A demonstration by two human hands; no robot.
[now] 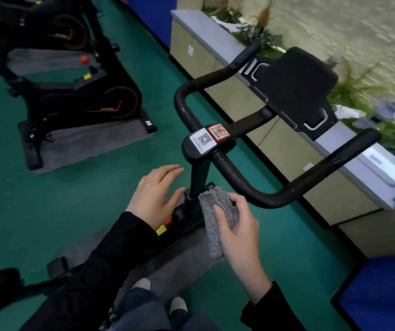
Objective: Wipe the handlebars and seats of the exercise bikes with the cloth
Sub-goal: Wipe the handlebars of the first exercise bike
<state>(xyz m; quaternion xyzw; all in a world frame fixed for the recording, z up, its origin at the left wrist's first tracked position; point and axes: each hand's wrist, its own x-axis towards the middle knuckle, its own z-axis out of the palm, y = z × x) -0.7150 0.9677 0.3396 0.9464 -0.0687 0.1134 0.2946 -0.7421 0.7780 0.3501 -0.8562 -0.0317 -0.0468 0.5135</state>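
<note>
Head view: the right hand (237, 232) pinches a folded grey cloth (207, 223) between thumb and curled fingers, just below the near bend of the black handlebars (239, 180). The left hand (156, 194) hovers beside the stem (199, 177), fingers straight, holding nothing. More bikes (72, 96) stand at the floor's (72, 199) far left.

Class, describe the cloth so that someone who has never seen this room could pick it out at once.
Start at the nearest exercise bike, whose black handlebars fill the middle. Below them, the right hand holds the cloth. It is a fuzzy grey strip, unlike the smooth black bike parts.
</note>
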